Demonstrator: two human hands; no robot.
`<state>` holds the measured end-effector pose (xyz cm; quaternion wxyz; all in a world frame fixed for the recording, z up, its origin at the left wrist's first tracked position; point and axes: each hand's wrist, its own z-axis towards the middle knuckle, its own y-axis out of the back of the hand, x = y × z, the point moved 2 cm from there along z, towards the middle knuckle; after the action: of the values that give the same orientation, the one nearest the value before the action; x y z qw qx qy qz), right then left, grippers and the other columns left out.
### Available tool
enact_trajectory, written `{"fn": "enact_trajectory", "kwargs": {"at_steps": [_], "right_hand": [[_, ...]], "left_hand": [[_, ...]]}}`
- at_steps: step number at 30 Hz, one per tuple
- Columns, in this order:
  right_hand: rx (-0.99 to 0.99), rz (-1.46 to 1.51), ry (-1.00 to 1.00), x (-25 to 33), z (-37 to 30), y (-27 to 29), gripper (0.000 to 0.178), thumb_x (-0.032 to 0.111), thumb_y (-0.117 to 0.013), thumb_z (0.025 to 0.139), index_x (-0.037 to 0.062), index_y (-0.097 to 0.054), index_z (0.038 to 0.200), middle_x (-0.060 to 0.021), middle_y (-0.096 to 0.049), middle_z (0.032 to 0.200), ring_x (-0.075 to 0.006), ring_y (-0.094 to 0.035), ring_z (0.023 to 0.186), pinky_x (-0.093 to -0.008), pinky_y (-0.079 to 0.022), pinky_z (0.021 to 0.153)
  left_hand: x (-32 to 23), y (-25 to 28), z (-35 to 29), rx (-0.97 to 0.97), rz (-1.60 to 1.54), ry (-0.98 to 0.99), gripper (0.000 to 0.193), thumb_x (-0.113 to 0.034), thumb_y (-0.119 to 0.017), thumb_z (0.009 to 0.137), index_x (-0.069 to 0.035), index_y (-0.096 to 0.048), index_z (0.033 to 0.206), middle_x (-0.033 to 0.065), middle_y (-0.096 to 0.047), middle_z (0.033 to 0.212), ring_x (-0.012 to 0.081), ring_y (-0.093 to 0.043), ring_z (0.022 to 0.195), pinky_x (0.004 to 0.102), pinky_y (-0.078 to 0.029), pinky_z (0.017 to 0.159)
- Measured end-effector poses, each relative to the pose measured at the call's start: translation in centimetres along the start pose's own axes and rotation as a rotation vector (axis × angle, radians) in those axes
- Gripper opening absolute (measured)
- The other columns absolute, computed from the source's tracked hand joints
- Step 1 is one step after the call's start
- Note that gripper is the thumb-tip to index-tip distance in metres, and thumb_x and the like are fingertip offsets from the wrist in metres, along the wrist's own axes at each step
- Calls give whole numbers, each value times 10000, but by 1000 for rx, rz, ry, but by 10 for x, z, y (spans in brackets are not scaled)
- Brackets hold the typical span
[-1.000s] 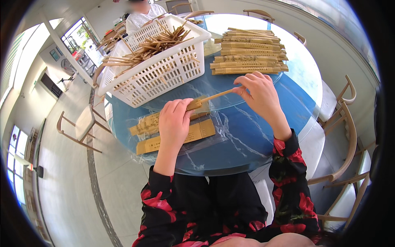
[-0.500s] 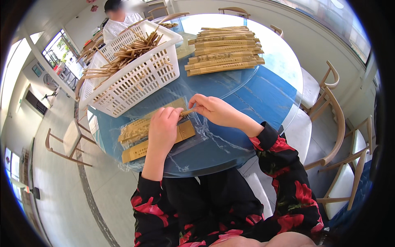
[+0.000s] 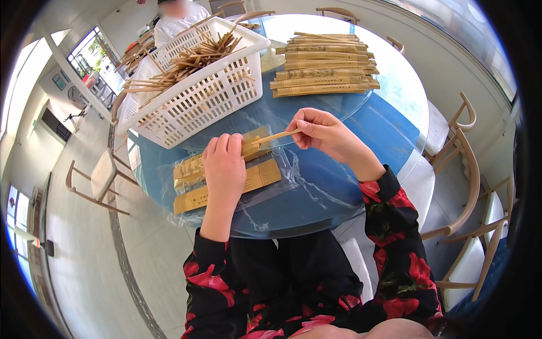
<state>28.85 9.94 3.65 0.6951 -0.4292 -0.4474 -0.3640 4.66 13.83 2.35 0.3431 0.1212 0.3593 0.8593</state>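
Observation:
My left hand (image 3: 224,164) is closed over a gold-brown paper sleeve, its fingers pressed near the sleeve's open end. My right hand (image 3: 333,140) pinches the end of a thin wooden chopstick (image 3: 278,137). The stick's other end lies at the sleeve beside my left fingertips; whether a second stick is with it I cannot tell. Below my left hand, a printed gold-brown paper sleeve (image 3: 261,175) rests on clear plastic film (image 3: 291,176). Another patterned sleeve (image 3: 189,169) shows left of that hand, partly covered by it.
A white slatted basket (image 3: 195,107) heaped with loose chopsticks (image 3: 197,65) stands at the far left of the round blue table (image 3: 333,195). Beyond my right hand lies a stack of filled paper sleeves (image 3: 324,65). A person (image 3: 178,22) is behind the basket. Wooden chairs surround the table.
My right hand has drawn away to the right from my left, and more of the chopstick now shows between them. The whole view has shifted slightly.

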Motion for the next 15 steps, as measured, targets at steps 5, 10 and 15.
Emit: {"fn": "enact_trajectory", "kwargs": {"at_steps": [5,10,15], "right_hand": [[56,-160,-30,-9,1,-15,237,267,-514,1090,41,-583,1105,-7,-604,897,-77,-559,799,-234,-472,725],[105,-318,-92,-27,6,-14,372,374,-491,1092,42,-615,978,7,-597,794,-75,-545,729,-238,-455,668],[135,-385,-102,-37,8,-17,445,391,-499,1087,33,-643,866,8,-609,751,-75,-552,698,-244,-464,649]], "left_hand": [[-11,1,1,-5,-16,-93,310,-8,-653,736,-87,-581,1027,57,-544,925,276,-550,916,418,-466,828],[-12,2,1,-26,-21,-110,305,-18,-660,722,-92,-581,1008,52,-542,918,271,-550,908,416,-467,819],[-19,-2,0,15,-74,-177,258,-44,-654,742,-94,-589,986,52,-546,907,264,-557,906,401,-466,818]]}}
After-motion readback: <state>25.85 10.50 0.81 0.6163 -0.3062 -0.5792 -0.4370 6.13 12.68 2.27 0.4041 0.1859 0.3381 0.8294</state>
